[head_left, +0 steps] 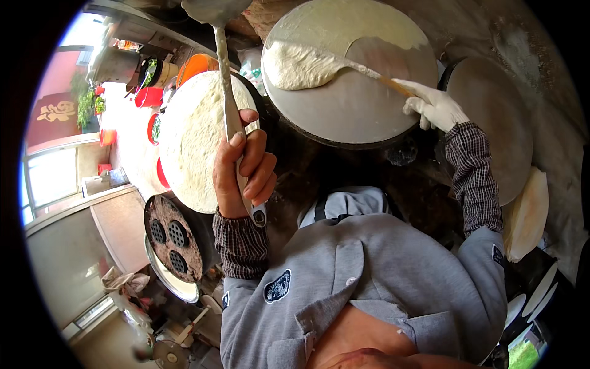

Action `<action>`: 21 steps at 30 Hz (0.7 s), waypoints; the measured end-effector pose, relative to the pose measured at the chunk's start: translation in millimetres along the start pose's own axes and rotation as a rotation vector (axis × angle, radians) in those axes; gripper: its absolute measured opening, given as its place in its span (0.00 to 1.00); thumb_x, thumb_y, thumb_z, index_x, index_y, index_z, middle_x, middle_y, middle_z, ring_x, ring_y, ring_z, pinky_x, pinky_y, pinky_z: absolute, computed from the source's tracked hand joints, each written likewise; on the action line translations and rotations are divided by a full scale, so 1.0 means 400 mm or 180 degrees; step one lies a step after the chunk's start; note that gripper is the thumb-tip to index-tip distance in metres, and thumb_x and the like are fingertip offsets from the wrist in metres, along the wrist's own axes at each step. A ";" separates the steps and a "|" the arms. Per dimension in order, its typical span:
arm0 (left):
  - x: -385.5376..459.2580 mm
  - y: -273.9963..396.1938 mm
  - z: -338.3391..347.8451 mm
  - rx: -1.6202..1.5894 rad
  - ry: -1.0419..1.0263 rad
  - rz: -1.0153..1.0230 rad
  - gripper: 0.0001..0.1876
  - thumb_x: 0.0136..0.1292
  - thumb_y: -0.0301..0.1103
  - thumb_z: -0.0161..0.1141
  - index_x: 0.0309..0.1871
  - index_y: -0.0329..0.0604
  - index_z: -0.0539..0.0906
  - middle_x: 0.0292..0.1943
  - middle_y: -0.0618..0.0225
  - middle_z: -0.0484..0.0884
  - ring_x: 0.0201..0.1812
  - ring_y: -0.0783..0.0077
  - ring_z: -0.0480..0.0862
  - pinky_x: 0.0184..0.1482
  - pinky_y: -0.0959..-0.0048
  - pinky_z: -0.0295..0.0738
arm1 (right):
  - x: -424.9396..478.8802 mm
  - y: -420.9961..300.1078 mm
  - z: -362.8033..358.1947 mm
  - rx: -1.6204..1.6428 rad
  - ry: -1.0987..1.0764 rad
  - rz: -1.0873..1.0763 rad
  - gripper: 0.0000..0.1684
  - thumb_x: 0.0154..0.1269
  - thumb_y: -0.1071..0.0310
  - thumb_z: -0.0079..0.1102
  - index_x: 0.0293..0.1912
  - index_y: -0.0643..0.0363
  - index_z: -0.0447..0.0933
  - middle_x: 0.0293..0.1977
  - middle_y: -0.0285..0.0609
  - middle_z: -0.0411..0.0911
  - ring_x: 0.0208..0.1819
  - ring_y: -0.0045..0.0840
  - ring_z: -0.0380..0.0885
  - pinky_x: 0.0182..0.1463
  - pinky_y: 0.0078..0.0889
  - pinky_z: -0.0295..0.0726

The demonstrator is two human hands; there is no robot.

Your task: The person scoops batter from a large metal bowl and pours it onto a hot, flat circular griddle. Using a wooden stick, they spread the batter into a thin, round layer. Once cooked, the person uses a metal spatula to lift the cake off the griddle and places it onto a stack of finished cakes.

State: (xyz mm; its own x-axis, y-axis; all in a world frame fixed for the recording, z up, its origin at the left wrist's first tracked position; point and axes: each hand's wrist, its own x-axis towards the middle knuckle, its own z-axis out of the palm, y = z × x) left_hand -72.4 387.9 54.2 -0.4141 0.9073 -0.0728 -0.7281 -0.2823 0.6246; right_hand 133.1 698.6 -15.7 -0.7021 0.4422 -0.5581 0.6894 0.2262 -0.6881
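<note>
My bare left hand (246, 163) grips the metal handle of a batter-coated ladle (222, 55), whose bowl reaches the top edge of the view. Behind that hand stands a wide round tub of pale batter (191, 138). My right hand (435, 106), in a white glove, holds the wooden handle of a spreader (368, 71). Its blade end is coated with batter and rests in a thick mound of batter (299, 69) on a large round griddle (350, 115). A thin pale layer covers the griddle's far part, while grey metal shows on the near side.
To the right is a second round griddle (488, 133), with a thin folded flatbread (525, 217) at its near edge. A round stove (154, 203) with three honeycomb briquettes stands at lower left. An orange bucket (196, 67) is behind the tub.
</note>
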 end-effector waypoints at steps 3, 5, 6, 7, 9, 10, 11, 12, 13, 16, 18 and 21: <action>-0.007 -0.013 -0.018 -0.0172 0.0214 -0.0177 0.18 0.82 0.37 0.44 0.68 0.40 0.66 0.22 0.76 0.60 0.12 0.83 0.58 0.08 0.81 0.57 | -0.003 -0.016 0.011 -0.0524 0.0023 0.0066 0.30 0.80 0.59 0.48 0.77 0.34 0.64 0.43 0.35 0.85 0.27 0.16 0.74 0.44 0.23 0.82; -0.010 -0.007 -0.022 -0.0109 0.0235 -0.0156 0.18 0.82 0.37 0.44 0.68 0.40 0.66 0.22 0.76 0.60 0.12 0.83 0.58 0.07 0.81 0.57 | -0.026 -0.015 0.021 -0.0915 -0.0169 0.0095 0.30 0.79 0.58 0.48 0.77 0.31 0.64 0.44 0.34 0.85 0.28 0.17 0.76 0.46 0.24 0.82; -0.014 -0.005 -0.027 -0.0103 0.0236 -0.0147 0.18 0.82 0.37 0.44 0.68 0.40 0.66 0.22 0.77 0.60 0.12 0.83 0.58 0.07 0.81 0.57 | -0.047 0.003 0.025 -0.0825 -0.0181 0.0101 0.30 0.79 0.58 0.48 0.76 0.27 0.64 0.44 0.36 0.86 0.28 0.18 0.78 0.48 0.24 0.83; -0.020 -0.002 -0.037 -0.0086 0.0187 -0.0108 0.18 0.82 0.37 0.44 0.68 0.40 0.66 0.22 0.77 0.60 0.11 0.84 0.58 0.07 0.81 0.57 | -0.053 0.042 0.033 -0.0686 -0.0068 -0.0060 0.30 0.79 0.58 0.48 0.76 0.27 0.64 0.44 0.35 0.86 0.27 0.19 0.78 0.48 0.24 0.83; -0.040 0.000 -0.053 -0.0043 0.0100 -0.0020 0.18 0.82 0.37 0.44 0.68 0.40 0.67 0.22 0.77 0.60 0.11 0.84 0.58 0.07 0.81 0.57 | -0.076 0.064 0.016 -0.0645 -0.0114 0.0296 0.29 0.79 0.57 0.48 0.76 0.29 0.65 0.45 0.34 0.87 0.28 0.19 0.78 0.49 0.23 0.83; -0.052 -0.005 -0.042 0.0015 0.0268 0.0033 0.18 0.82 0.37 0.44 0.67 0.40 0.67 0.22 0.77 0.60 0.11 0.85 0.58 0.07 0.81 0.58 | -0.071 0.054 0.008 -0.0575 0.0006 0.0201 0.30 0.78 0.57 0.49 0.76 0.29 0.65 0.44 0.35 0.86 0.28 0.18 0.77 0.46 0.23 0.82; -0.060 -0.010 -0.047 -0.0031 0.0330 0.0065 0.18 0.82 0.37 0.44 0.67 0.39 0.67 0.22 0.77 0.60 0.11 0.85 0.58 0.07 0.81 0.58 | -0.056 0.038 -0.001 -0.0506 0.0123 0.0104 0.31 0.77 0.58 0.50 0.76 0.29 0.66 0.43 0.35 0.86 0.27 0.17 0.76 0.44 0.23 0.82; -0.070 -0.019 -0.056 -0.0088 0.0395 0.0064 0.18 0.82 0.37 0.44 0.67 0.39 0.67 0.22 0.77 0.60 0.11 0.85 0.58 0.07 0.81 0.58 | -0.042 0.027 -0.003 -0.0426 0.0237 0.0039 0.31 0.76 0.58 0.51 0.76 0.29 0.66 0.42 0.35 0.86 0.26 0.17 0.75 0.42 0.23 0.81; -0.076 -0.029 -0.061 -0.0129 0.0458 0.0059 0.18 0.82 0.36 0.44 0.67 0.39 0.67 0.22 0.77 0.60 0.11 0.85 0.58 0.07 0.81 0.58 | -0.001 0.010 -0.001 -0.0627 0.0446 -0.0257 0.31 0.76 0.56 0.51 0.76 0.29 0.67 0.41 0.35 0.86 0.26 0.18 0.75 0.44 0.24 0.81; -0.097 -0.043 -0.063 -0.0204 0.0553 0.0016 0.18 0.82 0.36 0.44 0.67 0.39 0.67 0.22 0.77 0.60 0.11 0.84 0.58 0.07 0.81 0.58 | 0.071 -0.064 0.001 -0.1202 0.0188 -0.0305 0.31 0.76 0.57 0.50 0.75 0.30 0.67 0.41 0.35 0.85 0.28 0.18 0.77 0.48 0.25 0.82; -0.116 -0.056 -0.053 -0.0401 0.0474 0.0158 0.16 0.83 0.32 0.38 0.67 0.36 0.62 0.23 0.74 0.62 0.11 0.83 0.61 0.07 0.79 0.64 | 0.057 -0.057 0.001 -0.1407 -0.0052 -0.0403 0.31 0.76 0.59 0.49 0.75 0.30 0.67 0.41 0.35 0.85 0.28 0.18 0.77 0.48 0.25 0.82; -0.155 -0.068 -0.043 -0.0395 0.0573 0.0248 0.16 0.83 0.32 0.38 0.68 0.36 0.62 0.23 0.74 0.61 0.12 0.83 0.60 0.08 0.79 0.63 | -0.012 0.005 -0.044 -0.0824 -0.0223 -0.0074 0.29 0.79 0.63 0.48 0.75 0.31 0.68 0.41 0.34 0.86 0.27 0.16 0.75 0.46 0.23 0.82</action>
State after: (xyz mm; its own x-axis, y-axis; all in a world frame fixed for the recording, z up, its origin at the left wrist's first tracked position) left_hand -36.4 334.0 28.4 -0.5545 0.8141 -0.1725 -0.7471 -0.3956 0.5341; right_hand 141.0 712.2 -6.1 -0.7226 0.3753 -0.5805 0.6893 0.4540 -0.5646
